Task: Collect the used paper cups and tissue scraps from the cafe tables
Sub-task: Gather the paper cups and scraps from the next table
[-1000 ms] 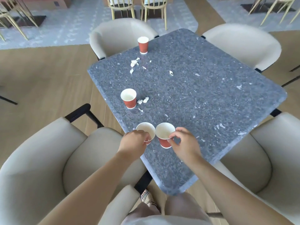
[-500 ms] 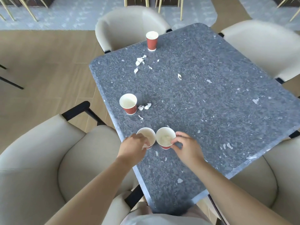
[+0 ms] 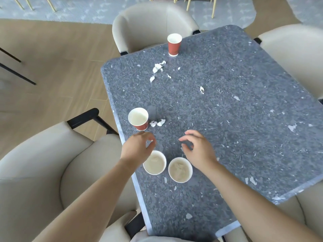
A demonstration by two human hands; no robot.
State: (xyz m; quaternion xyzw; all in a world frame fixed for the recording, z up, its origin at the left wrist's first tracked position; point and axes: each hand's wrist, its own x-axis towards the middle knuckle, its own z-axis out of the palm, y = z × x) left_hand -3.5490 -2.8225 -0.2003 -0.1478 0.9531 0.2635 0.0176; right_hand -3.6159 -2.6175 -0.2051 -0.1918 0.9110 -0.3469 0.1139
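The near left cup (image 3: 154, 165) and the near right cup (image 3: 180, 169) stand upright side by side, just apart, by the near left edge of the table (image 3: 244, 137). Each seems to have crumpled pale tissue in it, so I judge that the gathering has begun. Neither hand holds a cup. The left hand (image 3: 138, 147) hovers just beyond the near left cup with its fingers loosely bent. A pale fleck shows at its fingertips, and I cannot tell whether it pinches a scrap or the fleck lies on the table. The right hand (image 3: 199, 149) hovers just beyond the near right cup, fingers loosely curled downward, holding nothing that I can see. Much is left to do. A third cup (image 3: 138, 118) stands upright at the left edge just beyond the left hand and looks empty, with a pair of scraps (image 3: 157, 123) just beside it on the right. Farther off lie a cluster of scraps (image 3: 158, 67) and a lone scrap (image 3: 201, 89) to the right of the cluster, and the far cup (image 3: 174, 44) stands upright at the far edge. By my estimate two of the four cups sit together, most of the loose tissue is uncollected, and nothing is off the table. Smaller pale flecks may be scraps or the stone's own pattern. Padded chairs (image 3: 153, 23) ring the table on a wooden floor (image 3: 52, 67).
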